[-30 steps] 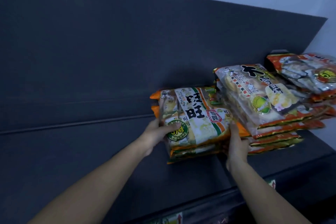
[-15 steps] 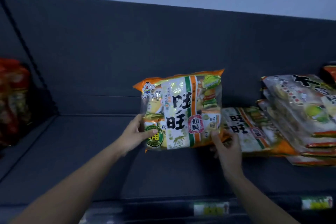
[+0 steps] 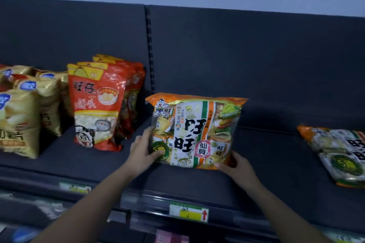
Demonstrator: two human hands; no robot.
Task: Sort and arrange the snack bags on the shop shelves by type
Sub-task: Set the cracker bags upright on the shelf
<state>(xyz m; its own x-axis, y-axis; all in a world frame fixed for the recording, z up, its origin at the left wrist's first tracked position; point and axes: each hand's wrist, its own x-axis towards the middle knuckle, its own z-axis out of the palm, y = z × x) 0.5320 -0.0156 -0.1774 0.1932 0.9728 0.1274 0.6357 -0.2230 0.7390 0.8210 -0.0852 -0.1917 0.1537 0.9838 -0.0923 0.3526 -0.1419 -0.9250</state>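
An orange and white rice cracker bag (image 3: 194,130) stands upright on the dark shelf (image 3: 266,173), a little right of the upright divider. My left hand (image 3: 143,152) grips its lower left corner, thumb on the front. My right hand (image 3: 237,165) holds its lower right corner from below. A second bag of the same kind (image 3: 339,154) lies flat at the far right. Several red bags (image 3: 98,106) stand upright to the left of the held bag.
Gold snack bags (image 3: 21,116) stand at the far left of the shelf. A slotted upright strip (image 3: 150,49) runs down the back panel. A price tag (image 3: 188,212) with a red arrow sits on the shelf's front rail. Bare shelf lies between the held bag and the flat bag.
The orange bag has been lifted off the stack at the right and carried left along the shelf in both hands. It now stands upright near the red bags.
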